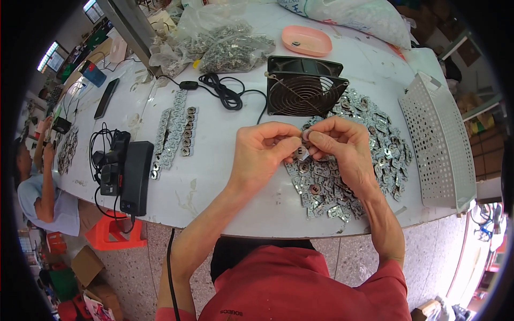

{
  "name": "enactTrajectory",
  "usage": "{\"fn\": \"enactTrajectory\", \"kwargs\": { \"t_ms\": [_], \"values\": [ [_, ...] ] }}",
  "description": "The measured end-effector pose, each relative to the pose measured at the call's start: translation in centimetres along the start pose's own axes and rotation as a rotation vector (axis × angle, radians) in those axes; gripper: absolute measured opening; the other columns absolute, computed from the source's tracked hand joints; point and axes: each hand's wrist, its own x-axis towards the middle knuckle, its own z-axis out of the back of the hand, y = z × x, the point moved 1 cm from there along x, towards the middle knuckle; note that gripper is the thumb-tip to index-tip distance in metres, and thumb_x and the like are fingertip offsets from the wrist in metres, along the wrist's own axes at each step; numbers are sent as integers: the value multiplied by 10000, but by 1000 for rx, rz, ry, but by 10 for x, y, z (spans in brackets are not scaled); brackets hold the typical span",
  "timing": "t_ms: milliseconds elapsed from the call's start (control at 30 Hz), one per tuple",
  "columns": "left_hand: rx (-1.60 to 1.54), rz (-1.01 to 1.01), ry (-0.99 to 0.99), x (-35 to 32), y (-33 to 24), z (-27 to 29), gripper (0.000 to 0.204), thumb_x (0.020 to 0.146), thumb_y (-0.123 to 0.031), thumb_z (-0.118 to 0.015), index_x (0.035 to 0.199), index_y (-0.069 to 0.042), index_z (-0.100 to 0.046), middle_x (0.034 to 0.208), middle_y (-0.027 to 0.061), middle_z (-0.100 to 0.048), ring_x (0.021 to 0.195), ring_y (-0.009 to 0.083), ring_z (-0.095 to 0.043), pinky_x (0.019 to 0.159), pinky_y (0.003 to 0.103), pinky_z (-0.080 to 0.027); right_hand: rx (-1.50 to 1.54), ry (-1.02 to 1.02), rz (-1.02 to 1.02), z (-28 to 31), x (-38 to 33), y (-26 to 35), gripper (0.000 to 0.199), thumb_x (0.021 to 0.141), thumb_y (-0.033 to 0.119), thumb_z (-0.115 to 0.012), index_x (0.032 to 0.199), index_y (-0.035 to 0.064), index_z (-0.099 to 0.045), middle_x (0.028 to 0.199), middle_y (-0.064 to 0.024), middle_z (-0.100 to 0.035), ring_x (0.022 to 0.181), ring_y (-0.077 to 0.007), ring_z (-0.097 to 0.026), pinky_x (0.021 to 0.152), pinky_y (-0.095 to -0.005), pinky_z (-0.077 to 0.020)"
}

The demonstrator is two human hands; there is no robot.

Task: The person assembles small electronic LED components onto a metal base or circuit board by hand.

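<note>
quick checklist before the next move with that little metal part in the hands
1. Both hands meet on one small metal part: left hand and right hand pinch it with their fingertips. Ok.
2. Part held above the table, over the loose pile of metal parts. Ok.
3. How the pieces sit together: hidden by the fingertips. Cannot tell.
4. Supply within reach: the pile lies right under the hands. Ok.
5. Finished rows of parts lie to the left, apart from the pile. Ok.
6. Black fan stands just behind the hands; spinning or not: cannot tell.

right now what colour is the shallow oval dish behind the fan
Salmon pink dish, clearest in the head view.
</note>
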Motion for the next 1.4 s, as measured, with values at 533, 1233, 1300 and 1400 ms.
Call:
{"fn": "enactTrajectory", "kwargs": {
  "t_ms": [533, 1233, 1300, 1400],
  "values": [
    [-176, 65, -18, 5, 3, 4, 194, 872, -64, -535, 1024, 41, -597, 902, 87, -604, 797, 157, -618, 716, 298, -556, 232, 79, -211, 5, -1, -4, 163, 804, 89, -618, 893, -40, -573, 817, -125, -631, 688, -167, -639, 629, -241, -530],
    [-351, 250, 110, 6, -4, 7, 319, 850, -4, -478, 1164, 39, -514, 937, 107, -597, 732, 175, -627, 651, 280, -554, 253, 44, -93, 6, -4, -5, 221, 819, 72, -599, 1008, -41, -579, 824, -119, -642, 675, -150, -634, 628, -225, -526],
    [-410, 283, 127, 6, -4, 9, 322, 857, -14, -465, 1172, 40, -505, 936, 112, -598, 718, 174, -624, 635, 280, -550, 201, 16, -50, 5, -4, -3, 228, 817, 58, -594, 1028, -28, -582, 811, -97, -641, 658, -124, -618, 613, -215, -514],
    [-507, 361, 169, 6, 0, 11, 315, 867, -26, -447, 1167, 48, -505, 924, 105, -597, 696, 173, -615, 619, 283, -541, 123, 21, 97, 3, -4, -7, 218, 809, 26, -588, 1023, -18, -596, 798, -69, -638, 653, -93, -598, 602, -203, -500]
  ]
}}
